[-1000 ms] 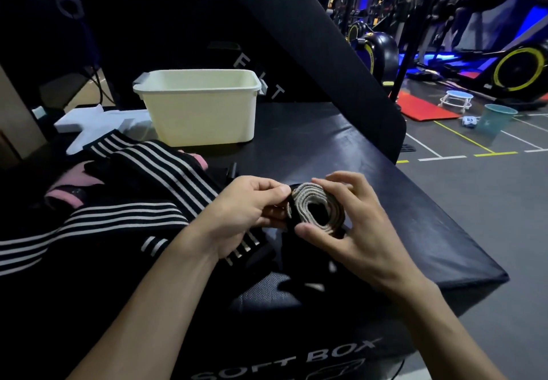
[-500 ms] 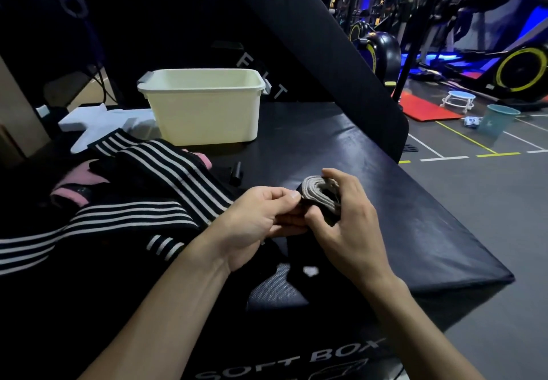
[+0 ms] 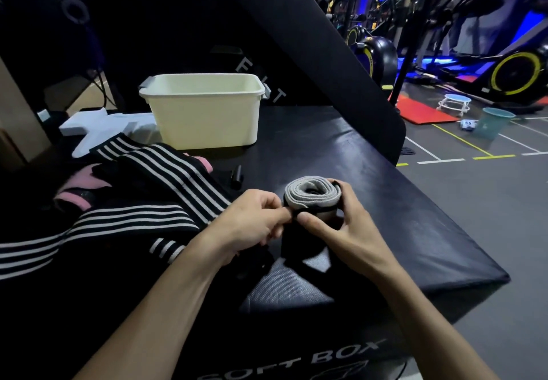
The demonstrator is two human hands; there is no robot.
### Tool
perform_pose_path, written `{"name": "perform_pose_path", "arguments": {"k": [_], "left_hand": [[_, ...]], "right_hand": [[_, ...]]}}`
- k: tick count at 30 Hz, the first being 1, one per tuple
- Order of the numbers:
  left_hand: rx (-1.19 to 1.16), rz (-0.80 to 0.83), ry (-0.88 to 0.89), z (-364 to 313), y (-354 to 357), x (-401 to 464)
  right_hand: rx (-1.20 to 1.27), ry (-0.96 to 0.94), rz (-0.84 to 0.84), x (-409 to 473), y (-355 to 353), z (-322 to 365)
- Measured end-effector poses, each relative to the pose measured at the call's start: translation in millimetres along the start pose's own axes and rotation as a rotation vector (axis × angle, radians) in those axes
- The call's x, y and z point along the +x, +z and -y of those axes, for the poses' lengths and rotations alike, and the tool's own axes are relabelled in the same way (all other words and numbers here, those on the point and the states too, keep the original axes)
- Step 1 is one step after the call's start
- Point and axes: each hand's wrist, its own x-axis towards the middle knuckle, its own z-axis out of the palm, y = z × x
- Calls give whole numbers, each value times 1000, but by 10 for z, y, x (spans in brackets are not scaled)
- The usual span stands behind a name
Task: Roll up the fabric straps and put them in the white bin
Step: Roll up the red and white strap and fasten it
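Tipped over since half a second ago, the rolled strap (image 3: 312, 197) now shows its grey spiral face upward, where before it stood more on edge between the fingers and a second ago faced the camera. Both hands have stayed close together above the near part of the black soft box (image 3: 385, 201). The left hand (image 3: 249, 225) pinches the roll's near left edge between thumb and curled forefinger. The right hand (image 3: 344, 228) cups the roll from the right, thumb pressed along its near side and fingers curled round the far side. A loose black tail of the strap hangs below the roll toward the box top; how much remains unrolled is hard to tell in the dim light.

The white bin (image 3: 204, 115) stands well apart at the far side of the box, upright, in the same place as before; nothing shows above its rim. Left of the hands lies a heap of black straps with white stripes (image 3: 154, 184), with a pink piece (image 3: 74, 193) among them, unchanged. A small black clip-like object (image 3: 236, 175) lies between the heap and the roll.
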Motion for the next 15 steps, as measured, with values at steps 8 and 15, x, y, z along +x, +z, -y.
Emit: {"name": "perform_pose_path", "arguments": {"k": [8, 15], "left_hand": [[-139, 117, 50, 0, -75, -107], [-172, 44, -5, -9, -72, -38]], "right_hand": [[179, 14, 13, 6, -49, 65], [140, -13, 141, 23, -191, -7]]}}
